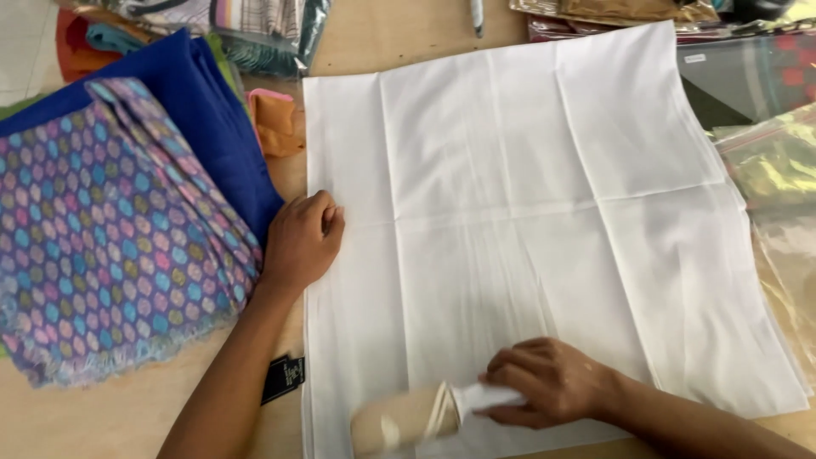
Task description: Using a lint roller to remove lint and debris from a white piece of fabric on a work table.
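Note:
A white cloth (527, 187) lies spread flat on the wooden table, creased in squares. My left hand (302, 242) rests on the cloth's left edge, fingers curled, pressing it down. My right hand (548, 382) grips the white handle of a lint roller (408, 418), whose pale cylinder lies on the near part of the cloth, pointing left.
A purple patterned fabric (102, 229) over a blue fabric (200, 110) lies at the left. An orange cloth (276, 123) sits behind them. Plastic-wrapped packets (769, 161) crowd the right and far edges. A small black tag (283, 378) lies by my left forearm.

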